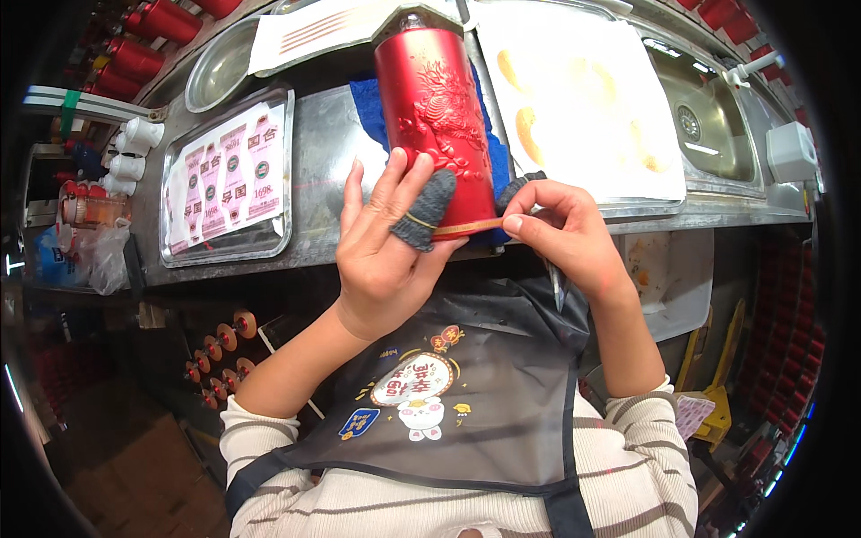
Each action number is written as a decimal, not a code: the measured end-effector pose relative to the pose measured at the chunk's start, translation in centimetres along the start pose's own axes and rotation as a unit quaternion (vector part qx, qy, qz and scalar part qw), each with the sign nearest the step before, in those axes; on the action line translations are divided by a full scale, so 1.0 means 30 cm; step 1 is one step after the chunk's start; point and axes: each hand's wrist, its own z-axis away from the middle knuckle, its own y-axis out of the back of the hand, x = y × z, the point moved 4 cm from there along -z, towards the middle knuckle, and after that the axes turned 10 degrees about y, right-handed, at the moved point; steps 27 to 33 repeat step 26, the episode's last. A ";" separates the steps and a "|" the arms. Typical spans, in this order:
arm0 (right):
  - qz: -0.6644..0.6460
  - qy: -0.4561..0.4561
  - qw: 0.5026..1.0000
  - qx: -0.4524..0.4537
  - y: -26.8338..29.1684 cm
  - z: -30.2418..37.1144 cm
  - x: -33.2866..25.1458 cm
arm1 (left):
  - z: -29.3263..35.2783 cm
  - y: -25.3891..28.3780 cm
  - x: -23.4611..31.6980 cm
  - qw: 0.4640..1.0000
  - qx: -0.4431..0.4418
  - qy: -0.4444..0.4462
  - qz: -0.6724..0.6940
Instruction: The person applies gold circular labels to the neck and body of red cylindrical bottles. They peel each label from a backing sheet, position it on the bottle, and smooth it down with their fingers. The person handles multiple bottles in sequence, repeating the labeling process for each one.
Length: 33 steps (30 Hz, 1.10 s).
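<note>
A shiny red bottle (421, 94) with a raised relief lies on a blue cloth (369, 106), its base toward me. My left hand (381, 238) holds it near the base, the outer fingers stretched apart. One of those fingers wears a dark grey cloth cover (428, 208) tied with a band. A thin gold strip (471, 226) runs along the base edge. Its right end is pinched between thumb and finger of my right hand (567, 229). A slim pointed metal tool (557, 289) hangs below that hand. Another dark cover (517, 186) shows beside the right fingers.
Left on the metal bench, a clear tray (285, 193) holds pink-printed paper pieces, with a metal bowl (215, 67) behind. Reddish strips lie on a white sheet (269, 45). Curved gold pieces rest on white paper (583, 170) beside the sink (717, 148). Red bottles (166, 22) stand around.
</note>
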 end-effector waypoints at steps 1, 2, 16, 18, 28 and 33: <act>0.000 -0.006 1.000 0.004 0.001 0.003 -0.008 | 0.012 0.007 -0.007 1.000 -0.004 0.007 0.008; 0.001 -0.012 1.000 0.008 0.004 0.007 -0.011 | 0.034 0.020 -0.008 1.000 -0.007 0.014 0.016; -0.006 -0.018 1.000 0.007 0.021 -0.004 -0.003 | 0.053 0.042 0.035 0.994 -0.044 -0.065 -0.074; 0.005 -0.025 1.000 0.006 0.024 -0.004 -0.003 | 0.030 0.034 0.052 0.992 -0.041 -0.081 -0.093; 0.025 0.019 0.999 0.005 0.023 -0.022 0.035 | -0.046 -0.034 0.118 0.973 -0.082 -0.151 -0.153; 0.025 0.019 0.999 0.005 0.023 -0.022 0.035 | -0.046 -0.034 0.118 0.973 -0.082 -0.151 -0.153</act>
